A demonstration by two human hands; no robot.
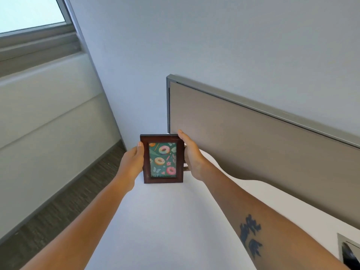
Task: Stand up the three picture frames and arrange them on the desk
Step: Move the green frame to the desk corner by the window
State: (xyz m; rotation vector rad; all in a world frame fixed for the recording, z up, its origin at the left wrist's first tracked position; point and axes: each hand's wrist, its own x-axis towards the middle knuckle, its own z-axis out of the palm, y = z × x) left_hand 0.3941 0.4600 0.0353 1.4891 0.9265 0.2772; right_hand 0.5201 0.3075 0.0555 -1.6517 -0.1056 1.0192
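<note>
- My left hand (134,162) and right hand (191,158) grip the sides of the dark wooden picture frame (162,158).
- Frame upright at picture centre, on the white worktop (165,221), beside the partition (253,145).

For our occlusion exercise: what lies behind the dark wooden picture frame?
Behind the picture frame the white desk runs to the wall. The right hand reaches behind its edge; the frame's back and any stand are hidden.
</note>
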